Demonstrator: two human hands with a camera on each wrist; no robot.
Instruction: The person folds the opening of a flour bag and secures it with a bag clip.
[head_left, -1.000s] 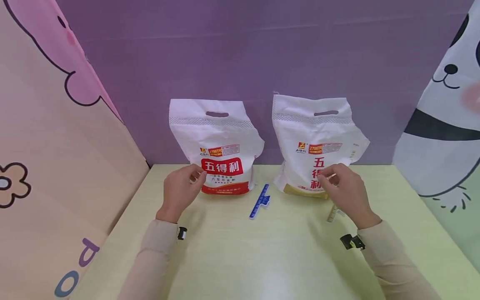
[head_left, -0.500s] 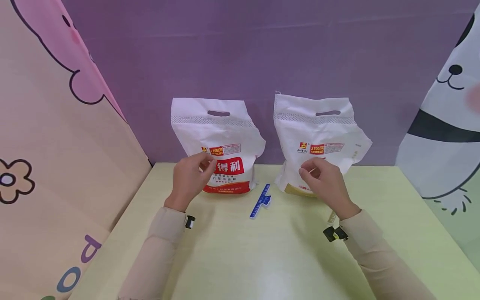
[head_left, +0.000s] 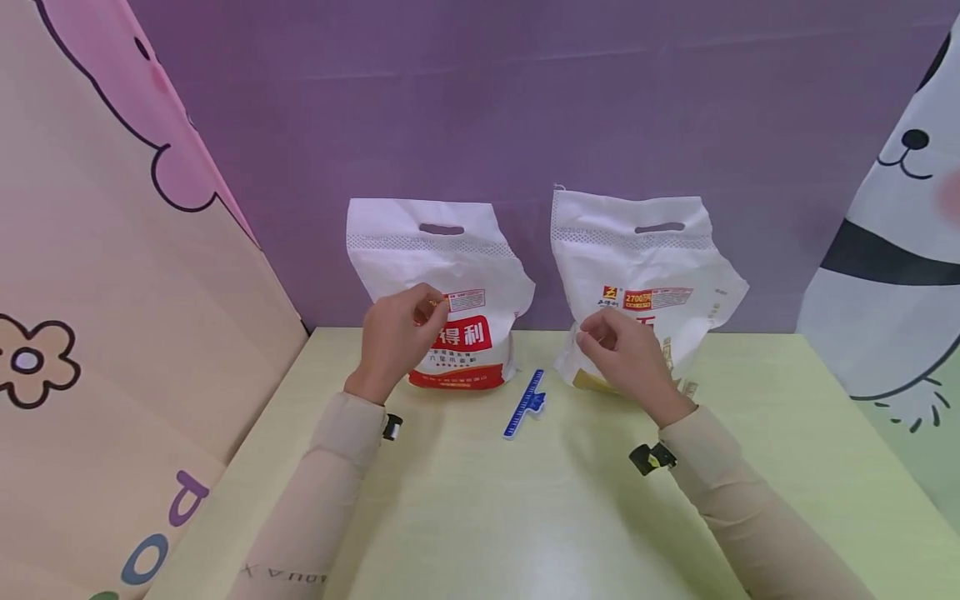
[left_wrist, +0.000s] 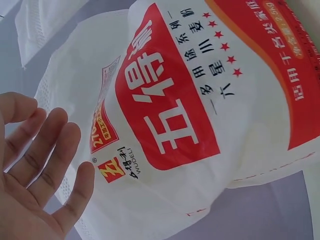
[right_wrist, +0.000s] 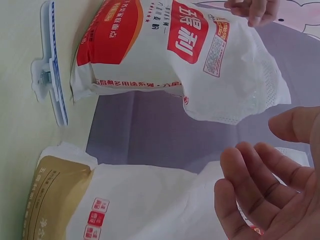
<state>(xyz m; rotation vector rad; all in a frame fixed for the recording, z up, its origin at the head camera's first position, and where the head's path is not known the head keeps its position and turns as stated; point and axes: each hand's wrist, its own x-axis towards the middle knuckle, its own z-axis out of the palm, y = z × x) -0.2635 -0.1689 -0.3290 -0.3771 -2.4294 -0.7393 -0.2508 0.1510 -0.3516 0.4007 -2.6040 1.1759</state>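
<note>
My left hand point(head_left: 397, 337) hovers before the lower left of a white flour bag with red print point(head_left: 467, 335), its fingers loosely curled around nothing. The left wrist view shows that hand point(left_wrist: 42, 170) relaxed beside the bag's printed front point(left_wrist: 172, 120). Over on the right, my right hand point(head_left: 628, 346) is in front of a second flour bag, white with a gold base point(head_left: 633, 258), and hides part of its red lettering. In the right wrist view its bent fingers point(right_wrist: 250, 180) hold nothing. Both bags stand upright, handle slots at the top.
A blue ruler-like sealing clip point(head_left: 524, 406) lies on the pale table point(head_left: 495, 517) between the bags. Part of a tan clip point(head_left: 688, 389) shows beyond my right hand. A purple backdrop point(head_left: 480, 100) rises behind the bags, with printed panels on both sides.
My left hand has moved up and to the right, across the red-printed bag. The right hand has shifted left and slightly up, over the gold-based bag. Bags and blue clip stay put.
</note>
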